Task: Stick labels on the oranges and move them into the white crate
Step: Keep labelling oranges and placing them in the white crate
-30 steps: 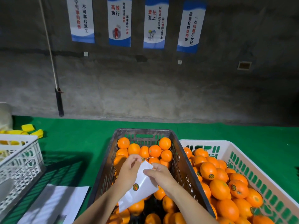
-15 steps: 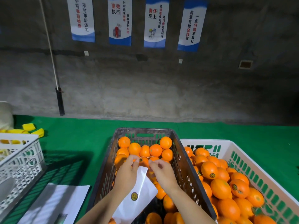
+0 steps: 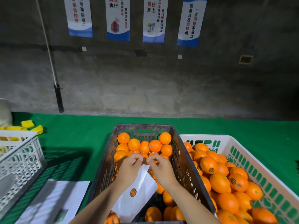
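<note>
Unlabelled oranges fill the dark crate in the middle. Labelled oranges lie heaped in the white crate on its right. Over the dark crate, my left hand holds a white backing sheet that carries one round label. A second small round label sits between the fingertips of both hands. My right hand pinches at it, just above the sheet's top edge.
A white lattice crate stands at the left with yellow pieces behind it. White paper sheets lie on the green mat near the front left. A grey concrete wall with posters rises behind.
The backing sheet has swung down to hang from my left hand. Both hands have moved up and forward, their fingertips meeting on a peeled label.
</note>
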Demonstrator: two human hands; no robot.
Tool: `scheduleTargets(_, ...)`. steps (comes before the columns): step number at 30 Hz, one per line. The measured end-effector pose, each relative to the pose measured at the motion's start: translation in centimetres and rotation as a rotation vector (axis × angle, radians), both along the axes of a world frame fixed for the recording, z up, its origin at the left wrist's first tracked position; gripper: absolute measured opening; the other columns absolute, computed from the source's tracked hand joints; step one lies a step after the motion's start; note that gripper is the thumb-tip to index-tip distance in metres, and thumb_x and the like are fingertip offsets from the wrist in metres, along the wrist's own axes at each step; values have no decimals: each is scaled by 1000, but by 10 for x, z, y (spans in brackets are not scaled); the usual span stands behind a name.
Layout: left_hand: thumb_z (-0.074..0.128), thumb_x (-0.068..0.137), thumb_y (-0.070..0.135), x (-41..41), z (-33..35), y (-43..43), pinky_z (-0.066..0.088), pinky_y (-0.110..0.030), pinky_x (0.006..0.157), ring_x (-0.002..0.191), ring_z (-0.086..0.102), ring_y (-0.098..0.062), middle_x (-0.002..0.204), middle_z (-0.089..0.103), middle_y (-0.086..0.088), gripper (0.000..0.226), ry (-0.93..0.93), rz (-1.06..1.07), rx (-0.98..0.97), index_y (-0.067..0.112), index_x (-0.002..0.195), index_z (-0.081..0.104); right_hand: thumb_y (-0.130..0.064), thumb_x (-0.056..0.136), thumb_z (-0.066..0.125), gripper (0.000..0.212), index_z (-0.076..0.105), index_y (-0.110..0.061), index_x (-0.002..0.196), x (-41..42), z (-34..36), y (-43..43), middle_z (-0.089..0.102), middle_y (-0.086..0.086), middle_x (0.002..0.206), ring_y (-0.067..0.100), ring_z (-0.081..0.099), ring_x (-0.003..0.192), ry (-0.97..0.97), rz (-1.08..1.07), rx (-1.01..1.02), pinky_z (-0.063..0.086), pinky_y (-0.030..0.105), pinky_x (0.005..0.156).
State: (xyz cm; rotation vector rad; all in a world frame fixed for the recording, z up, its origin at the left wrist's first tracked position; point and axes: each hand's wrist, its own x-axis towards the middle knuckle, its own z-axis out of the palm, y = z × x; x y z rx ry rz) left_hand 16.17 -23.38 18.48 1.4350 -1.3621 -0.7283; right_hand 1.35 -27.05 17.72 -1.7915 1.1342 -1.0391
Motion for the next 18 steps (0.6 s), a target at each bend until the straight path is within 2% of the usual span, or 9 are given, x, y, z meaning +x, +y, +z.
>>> scheduleTargets(2, 53, 100, 13, 0, 2, 1, 51, -32, 77, 86, 64, -20, 86, 67, 0, 17, 6, -1, 3, 24, 93, 65, -21, 98, 60, 15, 70, -26, 89, 1, 0, -1, 70, -11, 89, 7, 63, 88, 0, -24, 16, 54, 22, 79)
scheduleTargets(6, 52, 100, 11, -1, 4, 3, 53, -51, 84, 86, 65, -27, 87, 69, -7, 18, 19, -37, 12, 17, 93, 67, -21, 96, 64, 8, 69, -25, 92, 3, 0, -2, 69, -8, 91, 10, 63, 90, -5, -16, 56, 55, 28, 83)
scheduleTargets(9, 53, 101, 14, -2, 5, 3, 52, -51, 87, 90, 66, -24, 92, 70, -5, 15, 17, 0, -4, 19, 97, 67, -22, 99, 60, 17, 71, -22, 87, 5, 0, -5, 69, -6, 90, 10, 62, 88, 29, -22, 3, 53, 27, 83)
scheduleTargets(11, 51, 102, 21, -3, 4, 4, 53, -42, 89, 99, 65, -18, 103, 70, 1, 17, -32, 15, -32, 22, 112, 65, -22, 100, 57, 19, 70, -19, 88, 9, 1, -7, 68, -4, 89, 12, 62, 85, -2, -52, -10, 52, 29, 79)
scheduleTargets(12, 48, 103, 29, -2, 3, 5, 54, -35, 85, 101, 64, -13, 109, 69, 6, 24, -201, 27, -54, 28, 124, 61, -22, 101, 56, 19, 71, -17, 90, 11, 2, -8, 68, -2, 89, 13, 62, 86, -30, -73, 4, 53, 30, 78)
scheduleTargets(13, 44, 104, 37, -2, 1, 6, 53, -30, 77, 100, 63, -10, 113, 67, 9, 34, -454, 39, -75, 33, 137, 51, -21, 101, 55, 19, 71, -16, 92, 12, 2, -10, 69, -1, 91, 14, 63, 87, -53, -96, 28, 53, 31, 79)
scheduleTargets(15, 32, 104, 49, -2, -3, 8, 47, -29, 58, 90, 63, -13, 112, 65, 8, 51, -893, 54, -80, 37, 153, 23, -18, 101, 55, 19, 72, -15, 93, 14, 3, -17, 70, 0, 89, 15, 64, 88, -77, -152, 76, 54, 28, 78)
scheduleTargets(16, 28, 104, 51, -3, -3, 10, 39, -28, 51, 83, 63, -15, 107, 65, 6, 57, -999, 67, -69, 35, 156, 11, -18, 101, 55, 20, 73, -13, 93, 14, 2, -22, 70, 2, 87, 18, 65, 86, -94, -198, 101, 55, 29, 76)
scheduleTargets(18, 23, 104, 53, -5, 0, 12, 24, -25, 44, 67, 56, -15, 95, 65, 5, 62, -1088, 109, -52, 30, 157, 1, -19, 99, 58, 23, 71, -2, 94, 11, 0, -36, 69, 16, 85, 32, 65, 83, -168, -333, 183, 57, 42, 75)
